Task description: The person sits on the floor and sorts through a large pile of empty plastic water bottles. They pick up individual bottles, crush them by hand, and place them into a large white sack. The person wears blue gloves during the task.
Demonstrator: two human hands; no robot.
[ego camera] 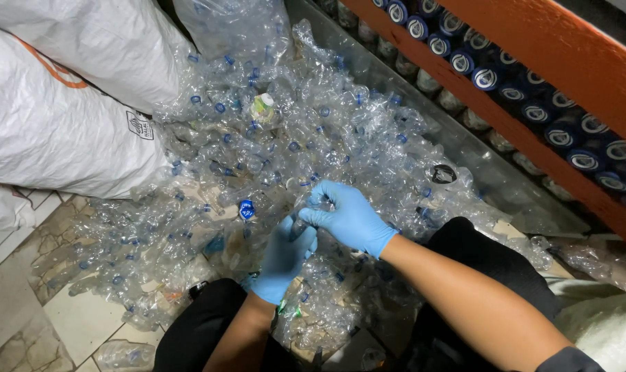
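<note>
Over bottle pile [271, 158], left hand [284, 258], right hand [347, 217], one bottle [300, 222]

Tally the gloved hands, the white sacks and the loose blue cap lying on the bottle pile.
Gloved hands: 2, the left hand and the right hand, both on a clear bottle
White sacks: 2
Loose blue cap: 1
Total: 5

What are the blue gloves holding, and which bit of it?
Both hands share one clear plastic bottle. The left hand grips its body from below; the right hand pinches its upper end. The exact part there is hidden.
</note>
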